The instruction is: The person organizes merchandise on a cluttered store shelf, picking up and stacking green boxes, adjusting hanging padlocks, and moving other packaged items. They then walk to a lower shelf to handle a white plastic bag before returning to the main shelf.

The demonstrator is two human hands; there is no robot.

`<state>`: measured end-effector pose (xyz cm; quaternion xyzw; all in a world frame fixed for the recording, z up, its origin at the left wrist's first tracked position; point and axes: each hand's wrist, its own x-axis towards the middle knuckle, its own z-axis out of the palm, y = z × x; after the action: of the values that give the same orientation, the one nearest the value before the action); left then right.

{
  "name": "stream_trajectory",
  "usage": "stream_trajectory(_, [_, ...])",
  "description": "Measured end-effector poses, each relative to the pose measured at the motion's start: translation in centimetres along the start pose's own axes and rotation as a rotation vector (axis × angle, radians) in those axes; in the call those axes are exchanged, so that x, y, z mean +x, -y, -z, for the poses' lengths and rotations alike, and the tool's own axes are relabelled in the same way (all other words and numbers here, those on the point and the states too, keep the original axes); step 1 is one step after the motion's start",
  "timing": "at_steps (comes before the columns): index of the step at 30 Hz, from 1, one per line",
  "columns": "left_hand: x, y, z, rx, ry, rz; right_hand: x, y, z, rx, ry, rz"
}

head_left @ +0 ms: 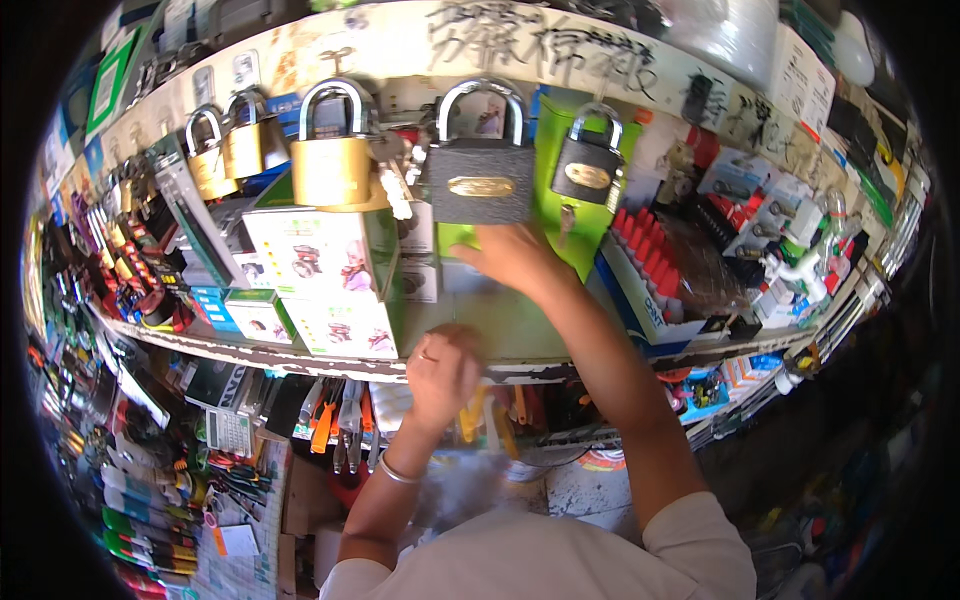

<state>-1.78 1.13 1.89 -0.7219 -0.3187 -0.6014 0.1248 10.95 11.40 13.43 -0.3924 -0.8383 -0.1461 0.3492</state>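
A large dark grey padlock (481,180) with a brass-coloured plate hangs by its shackle from the upper shelf edge. My right hand (517,259) reaches up just under it, thumb spread to the left. The other fingertips are hidden by the padlock's lower edge, so contact is unclear. Lower down, my left hand (446,371) is curled in front of the shelf edge (525,371). Motion blurs its fingers, and I cannot see whether anything is in them. A large brass padlock (331,171) and a smaller dark padlock (587,171) hang on either side of the grey one.
Printed white boxes (322,262) stand left of my hands. A green box (555,135) is behind the padlocks. On the right, a display box (641,311) holds red-capped tubes (649,251). Orange-handled tools (325,424) hang below the shelf, near a calculator (230,433).
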Motion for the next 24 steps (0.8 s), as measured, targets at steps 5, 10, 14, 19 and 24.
stream_trajectory(5, [0.7, -0.5, 0.1, 0.007, 0.032, 0.064, 4.6, -3.5, -0.7, 0.343, 0.421, -0.029])
stream_trajectory(10, [-0.1, 0.1, 0.7, -0.025, -0.002, 0.107, 2.4, 1.4, 3.5, 0.024, 0.236, 0.158])
stream_trajectory(14, [-1.3, 0.5, 0.4, -0.144, -0.169, 0.123, -1.9, 3.8, 6.5, -0.04, 0.286, 0.138])
stream_trajectory(19, [-0.5, -0.7, 0.0, -0.116, -0.115, 0.13, -8.8, 1.1, 10.0, -0.102, 0.439, 0.02])
stream_trajectory(24, [-0.4, -1.9, -0.9, -0.151, -0.065, 0.105, -10.8, -0.6, 9.6, -0.062, 0.347, 0.008])
